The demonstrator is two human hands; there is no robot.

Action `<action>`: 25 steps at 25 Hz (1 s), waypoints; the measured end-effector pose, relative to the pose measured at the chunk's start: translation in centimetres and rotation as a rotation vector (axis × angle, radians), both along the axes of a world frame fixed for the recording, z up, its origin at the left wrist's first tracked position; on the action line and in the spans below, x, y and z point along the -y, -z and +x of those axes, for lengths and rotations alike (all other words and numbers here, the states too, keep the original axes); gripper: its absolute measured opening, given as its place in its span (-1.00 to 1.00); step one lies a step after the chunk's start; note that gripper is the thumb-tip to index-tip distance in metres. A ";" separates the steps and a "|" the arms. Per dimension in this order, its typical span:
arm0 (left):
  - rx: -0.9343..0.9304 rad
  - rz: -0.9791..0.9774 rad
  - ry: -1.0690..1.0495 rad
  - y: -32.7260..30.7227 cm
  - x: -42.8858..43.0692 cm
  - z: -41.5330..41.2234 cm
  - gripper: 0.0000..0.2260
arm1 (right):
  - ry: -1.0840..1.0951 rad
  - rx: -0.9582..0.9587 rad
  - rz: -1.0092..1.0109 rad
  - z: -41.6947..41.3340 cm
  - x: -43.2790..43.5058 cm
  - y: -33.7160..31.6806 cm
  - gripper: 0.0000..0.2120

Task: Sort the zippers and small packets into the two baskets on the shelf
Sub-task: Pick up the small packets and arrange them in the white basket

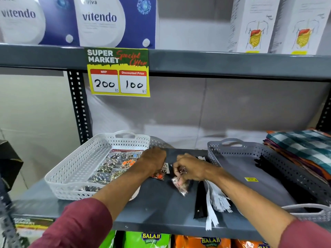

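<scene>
A white basket (75, 169) stands at the left of the shelf with several clear packets of buttons (114, 163) inside. At the right stands a grey basket (238, 163) with black zippers (263, 161) at its far side. Between the baskets lie an orange-button packet (158, 176), a black zipper (200, 201) and white zippers (215, 203). My left hand (154, 161) rests, fingers curled, on loose packets beside the white basket. A clear small packet (180, 185) hangs pinched in my right hand (188, 169), just above the shelf.
Folded checked cloths (302, 149) are stacked at the far right behind the grey basket. A price sign (118, 72) hangs from the upper shelf edge. Snack bags (150, 238) sit on the shelf below. A perforated black upright (78, 108) stands at the left.
</scene>
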State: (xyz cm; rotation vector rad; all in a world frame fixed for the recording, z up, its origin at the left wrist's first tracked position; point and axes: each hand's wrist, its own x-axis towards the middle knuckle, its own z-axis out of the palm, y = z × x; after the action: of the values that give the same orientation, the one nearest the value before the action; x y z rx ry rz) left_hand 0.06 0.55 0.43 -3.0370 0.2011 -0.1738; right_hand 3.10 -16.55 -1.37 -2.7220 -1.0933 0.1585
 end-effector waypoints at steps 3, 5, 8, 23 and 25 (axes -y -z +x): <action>0.039 0.153 0.017 0.1 -0.7 0.5 -0.70 | -0.007 0.110 0.209 -0.4 -1.1 -1.0 -0.79; 0.067 0.187 0.032 0.1 -1.1 0.6 -0.62 | -0.004 0.214 0.335 -1.1 -2.2 -1.2 -0.81; 0.086 0.151 0.047 -0.3 -2.2 0.5 -0.73 | -0.014 0.403 0.407 -1.9 -3.7 -0.1 -0.85; 0.245 -0.289 0.153 -1.5 -4.0 -1.6 -0.89 | 0.246 0.183 0.137 3.2 -1.0 -0.4 -0.76; 0.252 -0.306 0.155 -1.3 -4.3 -1.9 -0.88 | 0.315 0.218 -0.097 4.1 -0.4 0.8 -0.83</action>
State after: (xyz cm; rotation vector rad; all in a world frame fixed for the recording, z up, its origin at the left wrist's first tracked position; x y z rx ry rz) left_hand -1.87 4.86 1.71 -3.2536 0.4246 -0.6520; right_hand 7.24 -16.12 -2.12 -3.0093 -0.7034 -0.1398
